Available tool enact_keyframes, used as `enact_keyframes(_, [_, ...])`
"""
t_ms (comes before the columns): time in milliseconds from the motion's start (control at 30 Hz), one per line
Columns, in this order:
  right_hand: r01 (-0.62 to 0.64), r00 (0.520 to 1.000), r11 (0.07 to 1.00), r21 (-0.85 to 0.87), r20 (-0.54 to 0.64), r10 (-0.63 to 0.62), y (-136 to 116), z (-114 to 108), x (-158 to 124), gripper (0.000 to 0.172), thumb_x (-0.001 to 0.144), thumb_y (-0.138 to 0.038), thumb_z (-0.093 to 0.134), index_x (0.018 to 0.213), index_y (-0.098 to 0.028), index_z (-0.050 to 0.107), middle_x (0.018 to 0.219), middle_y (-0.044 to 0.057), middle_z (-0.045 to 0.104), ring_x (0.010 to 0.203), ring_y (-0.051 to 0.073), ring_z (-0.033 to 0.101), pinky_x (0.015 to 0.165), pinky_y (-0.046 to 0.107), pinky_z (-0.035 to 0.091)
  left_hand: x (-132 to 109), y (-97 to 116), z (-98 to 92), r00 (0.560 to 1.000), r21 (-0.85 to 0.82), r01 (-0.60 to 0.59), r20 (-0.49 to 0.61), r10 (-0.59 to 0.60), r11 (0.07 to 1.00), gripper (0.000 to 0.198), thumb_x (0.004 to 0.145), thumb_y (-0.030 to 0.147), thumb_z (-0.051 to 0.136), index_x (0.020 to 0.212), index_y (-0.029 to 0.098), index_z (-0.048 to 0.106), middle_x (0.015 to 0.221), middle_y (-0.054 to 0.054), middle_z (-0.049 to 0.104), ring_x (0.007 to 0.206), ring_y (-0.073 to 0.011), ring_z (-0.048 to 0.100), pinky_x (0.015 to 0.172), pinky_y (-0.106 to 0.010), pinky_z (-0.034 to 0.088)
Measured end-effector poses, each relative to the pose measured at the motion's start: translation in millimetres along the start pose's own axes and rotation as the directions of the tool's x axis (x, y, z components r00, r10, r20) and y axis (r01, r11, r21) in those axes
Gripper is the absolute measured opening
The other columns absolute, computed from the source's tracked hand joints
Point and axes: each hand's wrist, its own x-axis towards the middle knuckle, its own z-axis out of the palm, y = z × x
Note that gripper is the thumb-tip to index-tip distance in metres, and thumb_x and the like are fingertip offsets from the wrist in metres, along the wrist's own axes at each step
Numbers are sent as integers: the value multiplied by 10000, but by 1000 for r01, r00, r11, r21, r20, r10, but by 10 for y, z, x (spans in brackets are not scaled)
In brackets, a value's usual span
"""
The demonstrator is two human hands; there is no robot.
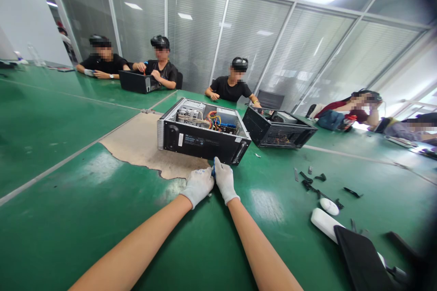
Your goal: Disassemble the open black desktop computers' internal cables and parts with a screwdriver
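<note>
Both my hands wear white gloves and meet on the green table just in front of an open black computer case (201, 138). My left hand (199, 185) and my right hand (224, 181) are closed together around a small blue object (213, 171), apparently a tool handle. The case lies on its side with its lid off, so coloured wires and a metal drive cage show inside. The hands sit a little short of its front panel, near the right corner.
A second open case (278, 133) lies right of mine. Small black parts (312, 182), a white object (329, 206) and a black panel (362, 259) lie at right. Several people sit along the far edge, one pair with another case (138, 82). A worn patch (143, 145) shows bare board.
</note>
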Motion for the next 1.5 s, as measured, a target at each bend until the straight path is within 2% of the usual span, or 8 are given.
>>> enact_keyframes(133, [14,999,996,-88,38,-11,12,5,2,457,996,-219,352,1296,-93,672,841,100,696,672,158,517,636,265,333,5,-9,29,1000,9,-5,-14,5,1000,282,1001,224,408,1134,138,641,1055,-157,748,993,-301,730,861,-411,562])
enact_keyframes(367, [30,998,989,-146,53,-22,10,5,-3,459,958,-154,407,1350,-97,638,889,111,708,723,172,559,663,265,349,22,-12,60,999,-8,2,-33,-2,1000,283,997,231,414,1117,146,655,1043,-144,756,971,-303,736,845,-420,569])
enact_keyframes(767, [42,998,988,-147,45,-36,34,25,-6,477,935,-156,448,1379,-98,615,930,129,723,778,189,601,719,263,393,20,-21,57,1000,-6,-3,-31,3,1000,273,994,226,422,1121,142,649,1049,-156,749,989,-308,730,863,-429,561])
enact_keyframes(1033, [44,996,982,-181,79,-30,11,8,-3,478,955,-142,411,1383,-92,617,919,123,717,766,181,582,698,264,372,11,-17,53,999,-18,-6,-36,6,1000,279,1003,232,414,1121,144,651,1041,-149,754,984,-299,733,866,-414,558])
enact_keyframes(1333, [36,999,987,-157,37,-30,27,28,-12,476,944,-153,420,1368,-103,630,901,113,709,751,179,568,691,263,371,-5,-7,2,1000,-1,-8,11,8,1000,282,1007,227,407,1146,135,635,1077,-168,742,1011,-310,726,873,-425,553])
enact_keyframes(1500, [39,998,987,-154,55,-31,36,35,-5,480,937,-145,415,1365,-91,627,887,106,699,730,167,532,681,263,355,7,-25,42,1000,-16,-12,-18,12,1000,282,999,229,411,1127,140,647,1059,-156,749,995,-314,730,863,-436,561])
